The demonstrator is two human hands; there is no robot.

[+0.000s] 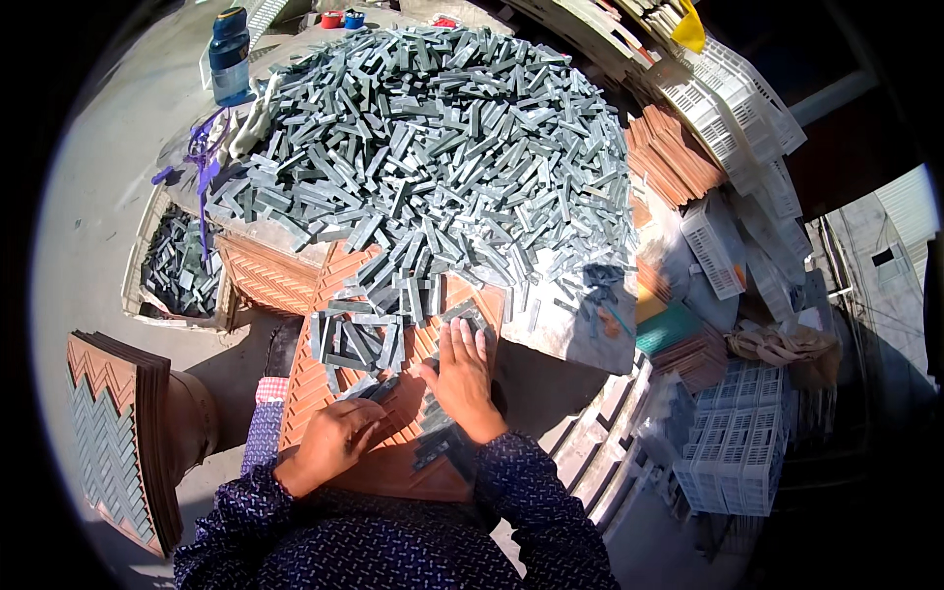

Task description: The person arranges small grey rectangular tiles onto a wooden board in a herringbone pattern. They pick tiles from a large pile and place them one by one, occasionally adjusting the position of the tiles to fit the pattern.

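An orange ridged mould tray (315, 379) with a zigzag pattern lies in front of me, partly covered with small grey rectangular tiles (356, 339). My right hand (460, 372) lies flat, fingers together, pressing on grey tiles near the tray's right side. My left hand (332, 440) is curled over the tray's lower left part, and its fingers pinch a few grey tiles. A huge heap of the same grey tiles (442, 147) covers the table beyond the tray.
A stack of filled herringbone trays (113, 433) stands at the left. A basket of grey tiles (179, 265) sits at the far left, a blue bottle (230, 57) behind it. White plastic crates (733, 447) and orange trays (674, 152) crowd the right.
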